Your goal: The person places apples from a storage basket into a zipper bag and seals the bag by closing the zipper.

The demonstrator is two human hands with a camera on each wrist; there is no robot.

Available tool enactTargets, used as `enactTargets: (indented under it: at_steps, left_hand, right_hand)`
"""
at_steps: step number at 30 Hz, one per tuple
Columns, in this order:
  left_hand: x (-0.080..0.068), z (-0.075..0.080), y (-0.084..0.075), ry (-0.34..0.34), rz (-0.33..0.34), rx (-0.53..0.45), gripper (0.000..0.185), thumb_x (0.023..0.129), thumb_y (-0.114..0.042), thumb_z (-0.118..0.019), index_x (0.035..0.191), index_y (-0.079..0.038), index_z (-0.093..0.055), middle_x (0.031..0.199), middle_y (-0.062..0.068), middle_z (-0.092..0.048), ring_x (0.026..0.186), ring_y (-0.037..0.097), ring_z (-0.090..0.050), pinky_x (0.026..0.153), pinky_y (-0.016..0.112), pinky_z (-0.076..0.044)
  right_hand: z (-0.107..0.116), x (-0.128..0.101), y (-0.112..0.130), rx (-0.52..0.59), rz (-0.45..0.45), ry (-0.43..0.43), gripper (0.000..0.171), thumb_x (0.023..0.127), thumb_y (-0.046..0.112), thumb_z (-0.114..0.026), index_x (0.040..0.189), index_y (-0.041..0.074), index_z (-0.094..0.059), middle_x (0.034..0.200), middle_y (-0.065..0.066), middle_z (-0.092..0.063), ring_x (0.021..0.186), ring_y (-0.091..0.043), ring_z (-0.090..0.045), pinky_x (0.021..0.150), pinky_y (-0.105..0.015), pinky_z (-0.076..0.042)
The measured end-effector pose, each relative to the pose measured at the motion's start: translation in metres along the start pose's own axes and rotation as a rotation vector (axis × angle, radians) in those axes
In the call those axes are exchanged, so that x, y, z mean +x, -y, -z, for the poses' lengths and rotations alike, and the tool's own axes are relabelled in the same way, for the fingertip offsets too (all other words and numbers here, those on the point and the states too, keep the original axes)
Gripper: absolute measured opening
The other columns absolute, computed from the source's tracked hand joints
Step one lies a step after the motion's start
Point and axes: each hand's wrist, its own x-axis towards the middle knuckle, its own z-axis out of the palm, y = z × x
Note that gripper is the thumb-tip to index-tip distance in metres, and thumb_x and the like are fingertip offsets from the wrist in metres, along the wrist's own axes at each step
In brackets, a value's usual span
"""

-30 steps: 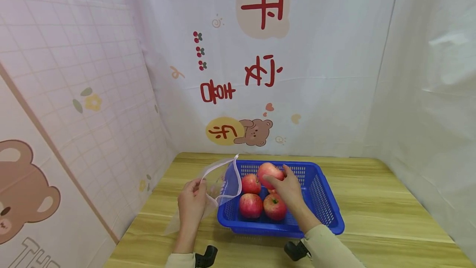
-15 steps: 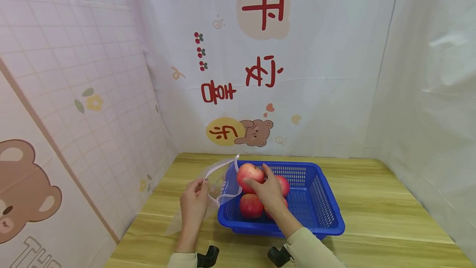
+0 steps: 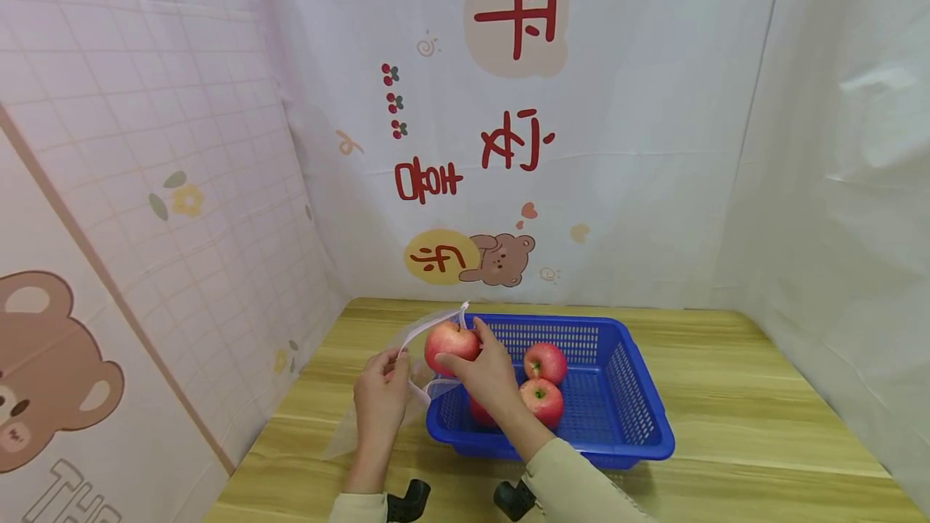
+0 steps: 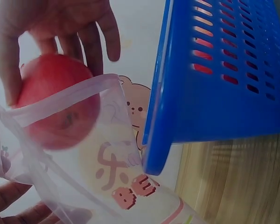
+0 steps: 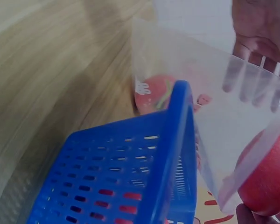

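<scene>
My left hand (image 3: 381,398) pinches the mouth edge of a clear plastic zip bag (image 4: 107,182), which has printed pictures and letters on it. The mouth gapes towards the right. A red apple (image 3: 445,345) is gripped between the thumb and fingers of my right hand (image 3: 490,374), right at that mouth. In the left wrist view, the lower part of this apple shows through the film, inside the rim. To the right, a blue plastic basket (image 3: 592,406) holds more apples; one apple (image 3: 545,363) lies towards its back, another (image 3: 543,400) nearer the front, and a third is mostly hidden by my right wrist.
Under the basket is a wood-grain table (image 3: 748,418). A printed cloth (image 3: 639,144) hangs behind it, with further cloth at both sides. The near-left rim of the basket stands close beside the bag. Black wrist mounts (image 3: 410,500) sit by both sleeves.
My right hand has carried the apple leftwards from above the basket to the bag's mouth. The apples at the basket's right side have come into view. My left hand has stayed nearly still.
</scene>
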Motion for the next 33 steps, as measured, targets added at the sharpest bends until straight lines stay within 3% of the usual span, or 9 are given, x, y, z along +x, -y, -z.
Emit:
enactTargets:
  at_steps: [4, 13, 20, 27, 33]
  left_hand:
    - [0.0011, -0.0012, 0.0008, -0.001, 0.0, 0.001, 0.022, 0.095, -0.014, -0.062, 0.105, 0.002, -0.074, 0.1, 0.016, -0.071, 0.09, 0.032, -0.07, 0.077, 0.046, -0.058]
    - [0.0023, -0.001, 0.0008, -0.01, 0.007, 0.008, 0.023, 0.097, -0.017, -0.062, 0.105, -0.001, -0.075, 0.104, 0.016, -0.07, 0.094, 0.034, -0.07, 0.079, 0.048, -0.057]
    - [0.0023, -0.0011, -0.0009, -0.046, -0.073, 0.01, 0.021, 0.096, -0.016, -0.063, 0.1, 0.0, -0.076, 0.105, 0.015, -0.07, 0.093, 0.034, -0.07, 0.078, 0.049, -0.057]
    - [0.0038, 0.0001, -0.0013, -0.098, -0.138, 0.032, 0.017, 0.093, -0.013, -0.066, 0.096, -0.001, -0.077, 0.103, 0.016, -0.071, 0.099, 0.036, -0.067, 0.081, 0.053, -0.053]
    - [0.0064, 0.0034, -0.0026, -0.098, -0.123, 0.049, 0.02, 0.094, -0.015, -0.066, 0.099, 0.001, -0.076, 0.105, 0.019, -0.07, 0.101, 0.039, -0.066, 0.085, 0.055, -0.051]
  right_hand:
    - [-0.0065, -0.0028, -0.0026, -0.072, 0.025, 0.032, 0.09, 0.078, 0.041, -0.083, 0.15, 0.007, -0.041, 0.137, -0.019, -0.056, 0.12, -0.038, -0.056, 0.096, -0.055, -0.048]
    - [-0.0078, -0.0046, -0.0046, -0.113, 0.079, 0.163, 0.089, 0.08, 0.041, -0.08, 0.151, 0.007, -0.038, 0.14, -0.016, -0.055, 0.122, -0.037, -0.057, 0.096, -0.057, -0.047]
    - [-0.0096, -0.0022, -0.0075, -0.147, 0.099, 0.244, 0.09, 0.079, 0.037, -0.083, 0.151, 0.005, -0.039, 0.139, -0.016, -0.056, 0.117, -0.035, -0.06, 0.095, -0.055, -0.049]
    - [-0.0103, -0.0037, -0.0083, -0.072, 0.136, 0.279, 0.084, 0.082, 0.024, -0.082, 0.15, 0.002, -0.038, 0.137, -0.018, -0.056, 0.122, -0.036, -0.056, 0.098, -0.051, -0.047]
    - [-0.0114, -0.0036, -0.0084, 0.051, 0.141, 0.313, 0.074, 0.087, 0.014, -0.076, 0.151, 0.004, -0.038, 0.14, -0.02, -0.053, 0.128, -0.038, -0.052, 0.101, -0.052, -0.044]
